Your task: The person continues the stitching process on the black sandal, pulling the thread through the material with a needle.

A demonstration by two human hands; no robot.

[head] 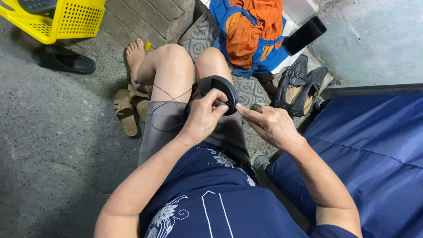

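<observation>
Left hand grips a black shoe with thread trailing; right hand touches its edge, over bare knees.

Grey concrete floor; stone steps; yellow basket; blue mattress.

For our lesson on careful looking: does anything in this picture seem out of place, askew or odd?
Mostly small untidiness. A dark phone lies tilted, overhanging the orange and blue cloth. One black slipper sits alone by the yellow basket. A loose thread trails from the black shoe in the left hand. No damage is visible.
</observation>
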